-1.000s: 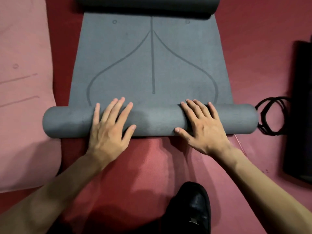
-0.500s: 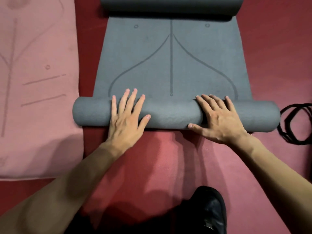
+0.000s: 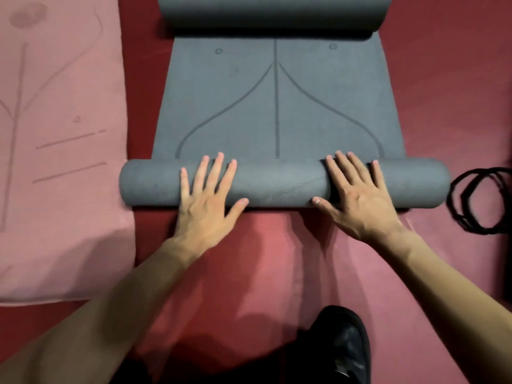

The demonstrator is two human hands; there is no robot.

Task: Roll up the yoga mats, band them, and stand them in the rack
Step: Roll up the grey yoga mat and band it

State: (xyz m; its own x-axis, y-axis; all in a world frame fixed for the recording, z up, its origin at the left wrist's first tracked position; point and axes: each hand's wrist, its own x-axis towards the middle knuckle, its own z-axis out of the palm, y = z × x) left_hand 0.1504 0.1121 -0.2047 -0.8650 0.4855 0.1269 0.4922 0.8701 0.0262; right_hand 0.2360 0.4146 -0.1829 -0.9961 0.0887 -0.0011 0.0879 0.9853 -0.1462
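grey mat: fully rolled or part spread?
Part spread. Grey mat lies flat beyond the roll under both hands; far end curled too.

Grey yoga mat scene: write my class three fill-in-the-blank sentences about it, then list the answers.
1. Both hands press flat on the rolled part of the ____ mat.
2. The black bands lie on the floor beyond the roll's ____ end.
3. The pink mat lies ____, not rolled.

Answers: grey; right; flat

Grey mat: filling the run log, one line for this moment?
phase: rolling | grey mat: partly rolled | left hand, right hand: flat on roll | bands: unused
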